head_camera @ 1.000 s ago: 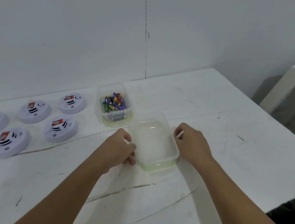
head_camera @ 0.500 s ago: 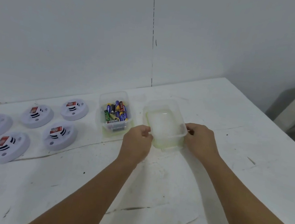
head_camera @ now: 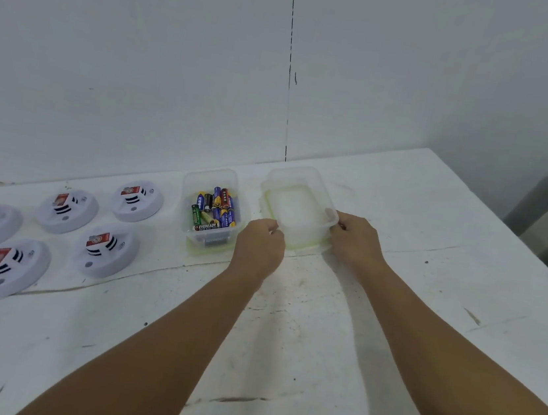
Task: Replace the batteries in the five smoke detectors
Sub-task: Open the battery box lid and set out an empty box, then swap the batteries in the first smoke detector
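Detectors point(head_camera: 56, 225), five, lie left of the battery tub point(head_camera: 211, 213). Right of that tub, both hands' grips hold an empty tub point(head_camera: 300, 207): left hand point(head_camera: 259, 243), right hand point(head_camera: 353, 239).

White scuffed table point(head_camera: 298, 365) against wall; five round white smoke detectors point(head_camera: 107, 249) in a cluster at left, clear tub of batteries point(head_camera: 211, 215) mid-back, empty clear container point(head_camera: 297, 206) just right of it, near but apart
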